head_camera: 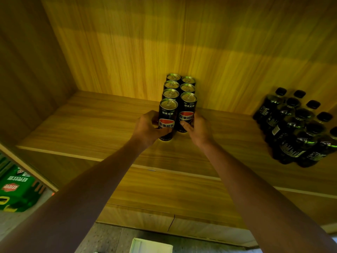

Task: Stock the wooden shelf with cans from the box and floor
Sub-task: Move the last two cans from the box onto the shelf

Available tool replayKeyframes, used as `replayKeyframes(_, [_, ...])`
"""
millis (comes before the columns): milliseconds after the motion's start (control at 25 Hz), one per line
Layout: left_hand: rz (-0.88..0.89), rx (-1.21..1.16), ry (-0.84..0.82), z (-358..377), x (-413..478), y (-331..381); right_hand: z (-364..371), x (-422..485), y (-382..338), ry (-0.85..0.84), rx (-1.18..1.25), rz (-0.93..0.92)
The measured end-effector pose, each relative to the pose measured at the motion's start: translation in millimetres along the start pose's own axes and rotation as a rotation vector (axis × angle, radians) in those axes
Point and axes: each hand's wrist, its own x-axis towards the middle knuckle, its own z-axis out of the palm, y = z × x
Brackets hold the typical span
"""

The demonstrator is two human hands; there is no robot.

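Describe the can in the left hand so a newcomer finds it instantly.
On the wooden shelf, find the double row of black cans near the back panel. The left row's frontmost can, nearest the shelf edge, is gripped by the left hand; its right neighbour sits slightly further back.

The left hand point(148, 127) covers the lower left side of the front left can point(167, 118). The right hand point(197, 129) hides the right side of the front right can point(187, 111). The bottles point(299, 130) run off the right edge. The white box point(151, 245) is cut by the bottom edge. The green carton point(15, 189) is cropped at the left.
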Motion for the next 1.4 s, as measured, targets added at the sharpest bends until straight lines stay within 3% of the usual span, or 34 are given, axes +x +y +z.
replayKeyframes(240, [-0.023, 0.414, -0.081, -19, -23, 5, -21, -25, -10, -0.069, -0.246, 0.021])
replayKeyframes(400, [0.142, 0.801, -0.235, -51, -61, 18, -41, -67, -36, -0.13, -0.465, 0.004])
replayKeyframes(560, [0.345, 1.003, -0.335, -76, -111, 45, -60, -128, -70, -0.125, -0.584, -0.021])
replayKeyframes(1000, [0.552, 1.014, -0.367, -111, -234, 97, -91, -294, -144, -0.103, -0.728, 0.017])
replayKeyframes(1200, [0.521, 0.964, -0.34, -121, -248, 111, -98, -304, -160, -0.101, -0.751, -0.01])
replayKeyframes(1400, [0.379, 0.972, -0.279, -160, -252, 80, -58, -278, -183, -0.16, -0.687, -0.136])
